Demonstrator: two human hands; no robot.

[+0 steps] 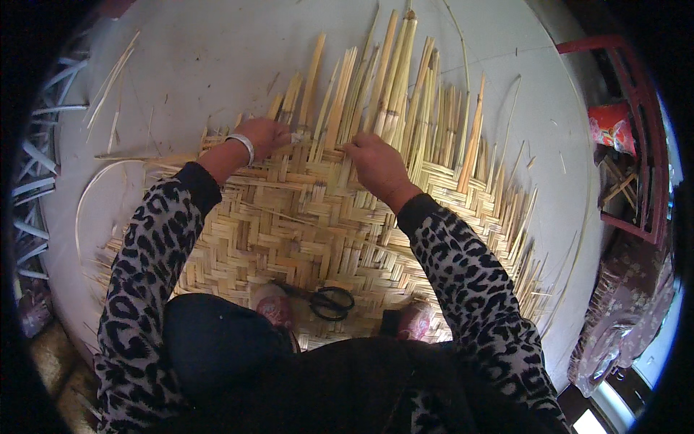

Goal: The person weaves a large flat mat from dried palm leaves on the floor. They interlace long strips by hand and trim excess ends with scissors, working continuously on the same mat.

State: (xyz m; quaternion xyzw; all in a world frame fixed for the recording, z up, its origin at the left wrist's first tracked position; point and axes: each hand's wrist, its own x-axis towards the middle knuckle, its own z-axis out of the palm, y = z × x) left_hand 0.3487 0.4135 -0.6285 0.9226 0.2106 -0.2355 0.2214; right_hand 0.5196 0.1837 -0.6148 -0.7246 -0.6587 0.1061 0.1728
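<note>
**Two hands at the working edge of a woven bamboo mat**

Head view: a flat mat of pale yellow bamboo strips woven in a herringbone pattern (303, 231) lies on a light grey floor (202, 65), spreading out from just in front of the person's knees. Along its far edge, loose upright ends of long bamboo strips (390, 87) fan away unwoven. The left hand (264, 136), with a silver bangle (242, 145) on the wrist, rests on the mat's far edge, fingers curled down together onto a strip; whether they pinch it cannot be told. The right hand (376, 165) lies just beside it to the right, fingers bent and pressed among the strip ends, and its grip cannot be told either. Both forearms wear grey sleeves with a black leopard pattern (144, 267). A pair of black-handled scissors (331, 302) lies on the near part of the mat, between two pinkish shoes (273, 307). Stray thin slivers (112, 79) are scattered on the floor at upper left. A red metal frame (636, 130) stands at right.
</note>
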